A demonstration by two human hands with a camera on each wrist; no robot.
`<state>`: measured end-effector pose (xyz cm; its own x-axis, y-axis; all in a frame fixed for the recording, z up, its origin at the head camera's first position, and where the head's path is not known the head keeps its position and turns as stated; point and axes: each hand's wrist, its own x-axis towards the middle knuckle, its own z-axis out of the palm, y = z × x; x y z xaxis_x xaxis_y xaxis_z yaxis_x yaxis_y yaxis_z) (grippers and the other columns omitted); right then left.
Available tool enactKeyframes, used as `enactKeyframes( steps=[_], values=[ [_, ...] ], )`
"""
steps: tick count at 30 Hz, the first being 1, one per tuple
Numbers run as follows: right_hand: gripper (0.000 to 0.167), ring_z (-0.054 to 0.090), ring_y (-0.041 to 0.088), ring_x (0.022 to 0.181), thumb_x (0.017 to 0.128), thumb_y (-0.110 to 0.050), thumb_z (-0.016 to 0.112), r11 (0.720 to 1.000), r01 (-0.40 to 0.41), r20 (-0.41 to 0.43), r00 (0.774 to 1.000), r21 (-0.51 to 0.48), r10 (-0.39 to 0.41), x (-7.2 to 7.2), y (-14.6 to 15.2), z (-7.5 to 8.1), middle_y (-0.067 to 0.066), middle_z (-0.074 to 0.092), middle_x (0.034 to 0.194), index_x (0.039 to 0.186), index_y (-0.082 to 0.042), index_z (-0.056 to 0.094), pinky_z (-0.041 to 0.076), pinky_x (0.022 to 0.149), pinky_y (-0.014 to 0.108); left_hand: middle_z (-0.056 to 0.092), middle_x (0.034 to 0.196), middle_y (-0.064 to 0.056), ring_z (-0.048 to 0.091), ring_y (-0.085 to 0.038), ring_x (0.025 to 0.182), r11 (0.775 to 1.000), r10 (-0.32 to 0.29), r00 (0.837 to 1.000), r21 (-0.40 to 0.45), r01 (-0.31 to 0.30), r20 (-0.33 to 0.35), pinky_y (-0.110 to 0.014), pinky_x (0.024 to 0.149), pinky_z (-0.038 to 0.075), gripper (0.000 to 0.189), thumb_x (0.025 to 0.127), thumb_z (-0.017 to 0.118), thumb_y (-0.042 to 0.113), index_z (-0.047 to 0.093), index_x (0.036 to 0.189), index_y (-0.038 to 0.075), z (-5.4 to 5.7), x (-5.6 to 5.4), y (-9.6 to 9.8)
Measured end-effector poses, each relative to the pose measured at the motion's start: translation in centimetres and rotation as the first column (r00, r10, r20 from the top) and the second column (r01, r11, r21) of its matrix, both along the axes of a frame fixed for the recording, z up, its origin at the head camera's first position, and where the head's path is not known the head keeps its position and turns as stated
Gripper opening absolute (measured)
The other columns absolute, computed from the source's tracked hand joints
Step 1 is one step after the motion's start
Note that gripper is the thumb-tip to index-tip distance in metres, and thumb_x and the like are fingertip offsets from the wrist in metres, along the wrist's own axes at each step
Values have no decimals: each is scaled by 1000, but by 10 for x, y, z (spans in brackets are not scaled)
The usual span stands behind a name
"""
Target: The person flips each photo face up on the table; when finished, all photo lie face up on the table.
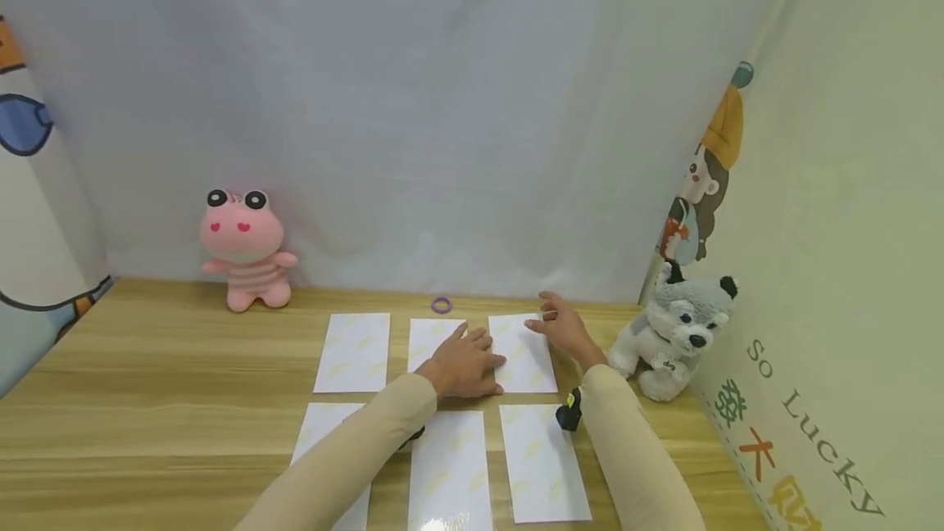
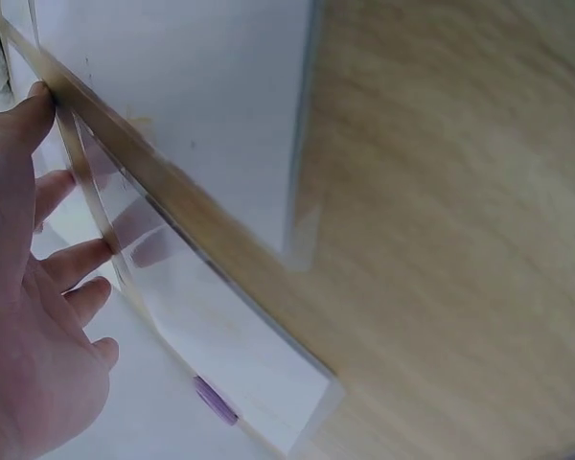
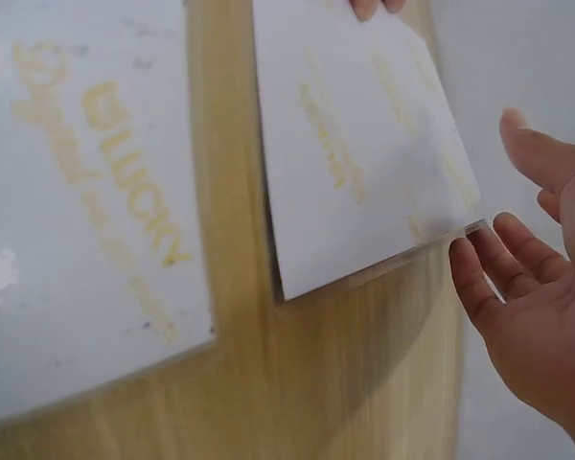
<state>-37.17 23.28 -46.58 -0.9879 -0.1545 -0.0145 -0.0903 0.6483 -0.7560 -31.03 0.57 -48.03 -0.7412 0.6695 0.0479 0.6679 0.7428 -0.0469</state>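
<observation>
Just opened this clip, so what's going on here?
A person has both hands at the back-right white sheet on a wooden table. The left hand is at its left edge; the right hand has fingers touching its right edge. I can't tell whether it is lifted. Five other white sheets complete two rows of three, and a purple ring lies behind the back row.

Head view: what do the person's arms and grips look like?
Left sleeve and right sleeve: long, plain cream. Left grip and right grip: ungloved. Black unit with a yellow-green patch beside the right wrist; a dark piece shows beside the left, mostly hidden.
</observation>
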Motion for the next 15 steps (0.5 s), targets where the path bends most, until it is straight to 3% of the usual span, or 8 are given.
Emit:
enactKeyframes(
  steps=[4,9,12,15],
  values=[
    [69,52,48,128,90,-7,71,999,15,-1,1000,-30,-15,-1,-3,8,31,46,143,150,-3,38,48,102,54,60,137,-3,45,-26,141,1000,2,1000,-2,-2,-10,-54,118,30,55,91,57,64,63,135,31,1,-1,-1],
    [70,57,45,121,88,-5,73,999,24,26,999,22,-24,-2,-3,10,33,55,134,150,-3,39,51,97,50,61,135,-3,46,-26,140,1000,-3,1000,5,3,-10,-54,118,30,55,90,58,63,64,134,30,0,0,1],
    [68,63,34,98,87,-2,73,999,14,32,999,48,-16,-1,-1,8,26,63,110,147,-1,42,54,82,38,61,136,-3,45,-25,140,1000,2,1000,-10,-2,-8,-54,119,29,54,91,57,63,63,134,31,1,1,2],
    [64,53,18,74,88,1,71,1000,-1,39,999,28,0,1,0,6,10,57,82,146,2,44,47,65,26,60,137,-2,44,-24,141,1000,9,1000,-26,-9,-7,-54,119,27,54,91,56,64,63,135,32,3,2,2]
  ],
)
